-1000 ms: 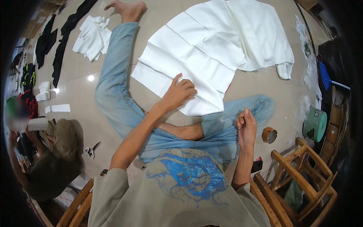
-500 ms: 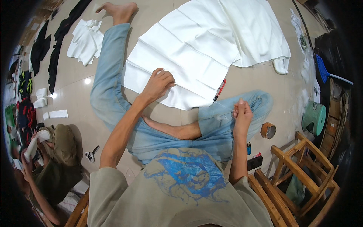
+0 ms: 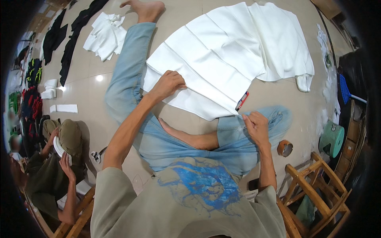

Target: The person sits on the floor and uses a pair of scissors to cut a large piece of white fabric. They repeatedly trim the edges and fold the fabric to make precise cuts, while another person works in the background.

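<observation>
A large white fabric piece (image 3: 222, 51) with several parallel seams lies spread on the floor before me. Near its lower left edge, my left hand (image 3: 168, 85) pinches a fold of it, fingers closed. At the lower right corner of the cloth my right hand (image 3: 256, 125) is closed on the fabric's tip, over my bent knee. Between the two hands a seam runs straight, as if drawn tight. Any thread in my right fingers is too fine to make out. Close by the corner lies a red utility knife (image 3: 242, 101), partly under the cloth's edge.
Scissors (image 3: 96, 156) lie left of me, and a roll of brown tape (image 3: 284, 148) to the right. A wooden stool (image 3: 317, 190) and a green round stool (image 3: 331, 139) stand at right. At left a seated person (image 3: 59, 158) handles a white band. Crumpled white cloth (image 3: 106, 36) lies farther off.
My right hand has come down and closed at the fabric's corner; before, a thin thread stretched from the corner to it. My left hand keeps its pinch. The whole view has shifted slightly.
</observation>
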Motion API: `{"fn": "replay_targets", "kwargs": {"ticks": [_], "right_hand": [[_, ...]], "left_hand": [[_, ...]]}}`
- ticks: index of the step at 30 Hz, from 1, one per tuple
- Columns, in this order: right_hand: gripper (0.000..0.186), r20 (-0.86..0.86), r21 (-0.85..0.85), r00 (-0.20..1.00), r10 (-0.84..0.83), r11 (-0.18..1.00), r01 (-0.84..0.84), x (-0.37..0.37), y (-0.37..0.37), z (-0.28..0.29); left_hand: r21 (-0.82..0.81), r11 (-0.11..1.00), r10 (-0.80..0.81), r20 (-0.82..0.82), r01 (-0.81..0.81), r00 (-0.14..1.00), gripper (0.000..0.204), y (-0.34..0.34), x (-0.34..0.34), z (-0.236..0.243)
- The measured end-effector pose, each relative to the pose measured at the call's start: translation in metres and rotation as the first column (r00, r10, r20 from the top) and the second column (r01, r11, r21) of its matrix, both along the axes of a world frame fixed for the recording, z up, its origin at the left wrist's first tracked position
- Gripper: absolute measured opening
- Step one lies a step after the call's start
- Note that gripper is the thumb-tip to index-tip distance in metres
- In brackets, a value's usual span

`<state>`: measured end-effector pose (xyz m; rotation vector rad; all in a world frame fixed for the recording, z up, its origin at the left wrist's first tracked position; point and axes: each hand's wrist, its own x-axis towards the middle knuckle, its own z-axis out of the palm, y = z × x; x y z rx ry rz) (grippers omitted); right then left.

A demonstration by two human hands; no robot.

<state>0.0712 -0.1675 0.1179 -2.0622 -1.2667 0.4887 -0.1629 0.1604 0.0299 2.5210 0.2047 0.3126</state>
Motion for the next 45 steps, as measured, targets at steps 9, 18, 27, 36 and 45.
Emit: {"fn": "replay_targets", "kwargs": {"ticks": [9,18,27,36,45], "right_hand": [[0.05,-0.124,-0.017,0.992,-0.038,0.999,0.036,0.015,-0.005,-0.004],[0.052,-0.173,-0.02,0.971,-0.168,0.986,0.167,0.033,-0.018,0.001],[0.048,-0.031,-0.021,0.994,-0.102,0.995,0.101,0.043,-0.029,0.009],[0.046,-0.01,-0.029,0.991,-0.132,0.991,0.131,0.052,-0.039,0.013],[0.046,-0.011,-0.016,0.992,-0.128,0.992,0.127,0.056,-0.034,0.021]], "left_hand": [[0.094,0.996,0.0,0.047,-0.004,0.999,0.013,0.013,-0.01,0.002],[-0.032,0.997,0.071,0.073,-0.069,0.995,0.014,0.025,-0.019,0.006],[0.058,0.986,0.156,-0.024,-0.155,0.987,0.014,0.051,-0.041,0.002],[0.181,0.964,0.206,-0.049,-0.194,0.977,0.008,0.061,-0.049,0.011],[0.252,0.951,0.207,-0.076,-0.182,0.975,0.043,0.039,-0.026,0.015]]}}
